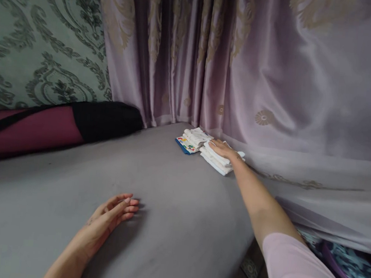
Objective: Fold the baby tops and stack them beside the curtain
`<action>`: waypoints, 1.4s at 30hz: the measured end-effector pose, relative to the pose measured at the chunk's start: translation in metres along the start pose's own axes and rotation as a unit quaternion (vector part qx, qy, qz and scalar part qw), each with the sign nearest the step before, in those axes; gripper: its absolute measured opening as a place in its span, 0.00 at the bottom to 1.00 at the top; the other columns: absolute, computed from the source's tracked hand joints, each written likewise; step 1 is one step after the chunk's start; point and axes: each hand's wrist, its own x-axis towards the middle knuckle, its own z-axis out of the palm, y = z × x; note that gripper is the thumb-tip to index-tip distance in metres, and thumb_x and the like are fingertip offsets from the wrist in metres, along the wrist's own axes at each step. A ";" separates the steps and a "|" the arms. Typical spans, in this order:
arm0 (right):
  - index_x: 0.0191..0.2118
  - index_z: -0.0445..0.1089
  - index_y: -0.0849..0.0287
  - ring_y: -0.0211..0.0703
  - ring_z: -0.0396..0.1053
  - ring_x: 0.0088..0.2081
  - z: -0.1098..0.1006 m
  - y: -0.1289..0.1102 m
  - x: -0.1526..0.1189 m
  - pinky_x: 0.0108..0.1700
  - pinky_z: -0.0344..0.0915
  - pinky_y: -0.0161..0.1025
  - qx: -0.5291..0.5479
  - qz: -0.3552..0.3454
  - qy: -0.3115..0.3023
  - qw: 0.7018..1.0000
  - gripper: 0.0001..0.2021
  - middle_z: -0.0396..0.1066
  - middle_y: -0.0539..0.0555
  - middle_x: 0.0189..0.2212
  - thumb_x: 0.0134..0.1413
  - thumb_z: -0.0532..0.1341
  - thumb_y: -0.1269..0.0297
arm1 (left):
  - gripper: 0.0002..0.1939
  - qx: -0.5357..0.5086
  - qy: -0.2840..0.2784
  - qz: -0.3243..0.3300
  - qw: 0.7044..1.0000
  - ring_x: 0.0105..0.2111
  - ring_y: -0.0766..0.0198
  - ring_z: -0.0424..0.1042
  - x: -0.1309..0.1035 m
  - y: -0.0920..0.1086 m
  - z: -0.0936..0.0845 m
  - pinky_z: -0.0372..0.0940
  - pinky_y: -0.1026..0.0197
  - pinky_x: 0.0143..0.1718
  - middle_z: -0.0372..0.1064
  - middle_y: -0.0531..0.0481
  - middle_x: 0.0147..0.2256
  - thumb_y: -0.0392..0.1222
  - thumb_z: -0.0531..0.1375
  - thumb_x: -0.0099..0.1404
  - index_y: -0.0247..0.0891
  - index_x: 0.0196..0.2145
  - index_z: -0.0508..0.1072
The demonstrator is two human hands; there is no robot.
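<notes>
My right hand (222, 148) reaches far out and lies flat, fingers stretched, on top of a stack of folded white cloths (216, 160). Directly left of that stack is a second small pile of folded cloths (194, 139), white with colourful prints and a blue edge at the bottom. Both piles rest on the grey sheet of a bed (168, 189), near its far right corner. My left hand (115, 212) hovers over the sheet nearer to me, holding nothing, its fingers loosely bent and apart.
A long maroon and black bag (77, 124) lies along the bed's far left side against patterned green wallpaper (61, 39). Shiny purple curtains (191, 62) hang behind the piles and down the right side. Below the right edge, a purple tub (339, 264) holds bluish cloth beside a tiled floor.
</notes>
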 end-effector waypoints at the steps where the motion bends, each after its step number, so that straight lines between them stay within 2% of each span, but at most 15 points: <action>1: 0.65 0.55 0.46 0.57 0.41 0.69 0.001 -0.001 0.000 0.65 0.43 0.61 -0.008 0.007 -0.004 1.000 0.32 0.46 0.55 0.69 0.61 0.43 0.38 | 0.22 0.000 0.000 -0.001 1.000 0.38 0.58 0.77 0.000 0.000 0.000 0.72 0.62 0.39 0.76 0.38 0.41 0.39 0.69 0.55 0.32 0.46 0.70; 5: 0.67 0.52 0.47 0.54 0.39 0.69 0.001 -0.007 -0.004 0.65 0.40 0.60 -0.041 0.017 -0.016 0.999 0.32 0.43 0.56 0.69 0.63 0.41 0.39 | 0.21 0.001 0.000 -0.001 1.000 0.37 0.59 0.77 -0.001 0.001 0.001 0.72 0.63 0.38 0.77 0.39 0.40 0.39 0.69 0.55 0.32 0.45 0.70; 9: 0.69 0.47 0.48 0.57 0.36 0.69 -0.006 -0.013 -0.008 0.65 0.38 0.63 -0.040 0.029 -0.051 0.998 0.34 0.37 0.57 0.70 0.63 0.39 0.39 | 0.16 -0.001 0.001 0.001 1.000 0.37 0.60 0.77 0.001 0.001 0.000 0.72 0.64 0.38 0.76 0.38 0.41 0.38 0.67 0.58 0.31 0.43 0.71; 11: 0.69 0.47 0.48 0.59 0.36 0.69 -0.012 -0.018 -0.010 0.64 0.37 0.64 -0.045 0.044 -0.056 0.996 0.35 0.38 0.57 0.70 0.62 0.41 0.37 | 0.15 -0.001 0.005 0.001 1.000 0.36 0.60 0.77 0.002 0.000 0.000 0.72 0.64 0.38 0.76 0.38 0.41 0.37 0.67 0.58 0.31 0.42 0.72; 14: 0.68 0.51 0.52 0.62 0.40 0.68 -0.016 -0.035 -0.015 0.64 0.33 0.65 -0.069 0.040 -0.001 0.997 0.33 0.43 0.60 0.69 0.63 0.43 0.40 | 0.14 -0.005 0.009 0.004 1.000 0.36 0.60 0.78 0.004 -0.001 0.001 0.73 0.64 0.37 0.77 0.37 0.39 0.36 0.67 0.58 0.30 0.41 0.72; 17: 0.65 0.57 0.54 0.60 0.45 0.67 -0.007 -0.063 -0.027 0.65 0.33 0.63 -0.075 -0.040 0.076 0.993 0.29 0.49 0.60 0.67 0.66 0.42 0.47 | 0.13 -0.010 0.014 0.004 1.000 0.35 0.60 0.78 0.004 0.000 0.002 0.73 0.64 0.37 0.77 0.37 0.38 0.34 0.66 0.58 0.29 0.41 0.72; 20: 0.62 0.60 0.54 0.58 0.50 0.65 0.015 -0.099 -0.042 0.65 0.38 0.60 -0.057 -0.139 0.080 0.985 0.26 0.54 0.60 0.65 0.66 0.44 0.49 | 0.13 -0.014 0.016 0.007 1.000 0.35 0.59 0.78 0.002 0.000 0.003 0.73 0.64 0.37 0.77 0.37 0.37 0.33 0.66 0.57 0.28 0.40 0.71; 23: 0.62 0.60 0.58 0.55 0.53 0.64 0.048 -0.135 -0.058 0.64 0.43 0.57 -0.029 -0.223 0.060 0.973 0.25 0.57 0.61 0.63 0.67 0.46 0.52 | 0.12 -0.015 0.015 0.017 1.000 0.35 0.59 0.78 0.003 -0.001 0.002 0.73 0.63 0.39 0.77 0.37 0.36 0.33 0.66 0.57 0.29 0.39 0.71; 28: 0.61 0.61 0.58 0.52 0.61 0.59 0.108 -0.196 -0.083 0.60 0.54 0.53 0.025 -0.317 -0.040 0.947 0.24 0.62 0.60 0.60 0.67 0.44 0.53 | 0.10 -0.010 0.009 0.029 0.999 0.34 0.60 0.77 0.009 -0.006 -0.001 0.72 0.62 0.39 0.76 0.39 0.34 0.35 0.67 0.56 0.30 0.35 0.71; 30: 0.61 0.60 0.57 0.52 0.61 0.60 0.128 -0.219 -0.094 0.60 0.55 0.54 0.040 -0.350 -0.074 0.933 0.24 0.61 0.59 0.61 0.67 0.44 0.53 | 0.12 -0.001 0.036 0.062 0.997 0.31 0.62 0.76 0.012 -0.005 -0.002 0.71 0.63 0.34 0.76 0.41 0.32 0.38 0.68 0.56 0.31 0.34 0.70; 33: 0.61 0.60 0.56 0.51 0.57 0.62 0.148 -0.250 -0.110 0.61 0.53 0.53 0.044 -0.383 -0.095 0.918 0.23 0.58 0.59 0.63 0.67 0.44 0.56 | 0.16 0.008 0.120 0.166 0.979 0.27 0.66 0.74 0.014 0.003 -0.007 0.66 0.67 0.29 0.74 0.46 0.30 0.46 0.68 0.55 0.33 0.35 0.70; 36: 0.61 0.60 0.55 0.50 0.54 0.64 0.162 -0.277 -0.124 0.62 0.52 0.51 0.038 -0.419 -0.117 0.899 0.22 0.55 0.59 0.65 0.66 0.45 0.60 | 0.17 -0.011 0.175 0.230 0.957 0.27 0.67 0.72 0.014 0.017 -0.018 0.65 0.67 0.29 0.73 0.47 0.29 0.49 0.66 0.57 0.33 0.36 0.69; 39: 0.63 0.58 0.55 0.50 0.51 0.65 0.177 -0.303 -0.136 0.63 0.49 0.54 0.044 -0.453 -0.136 0.880 0.23 0.54 0.60 0.65 0.66 0.44 0.59 | 0.13 -0.003 0.197 0.239 0.951 0.24 0.69 0.70 0.014 0.033 -0.039 0.63 0.66 0.28 0.72 0.48 0.28 0.47 0.64 0.59 0.34 0.34 0.68; 42: 0.64 0.57 0.55 0.51 0.49 0.66 0.192 -0.322 -0.147 0.64 0.45 0.57 0.039 -0.482 -0.142 0.864 0.25 0.53 0.61 0.66 0.67 0.43 0.56 | 0.11 0.006 0.237 0.226 0.945 0.22 0.70 0.69 0.011 0.046 -0.068 0.61 0.67 0.26 0.70 0.50 0.26 0.44 0.63 0.60 0.34 0.33 0.67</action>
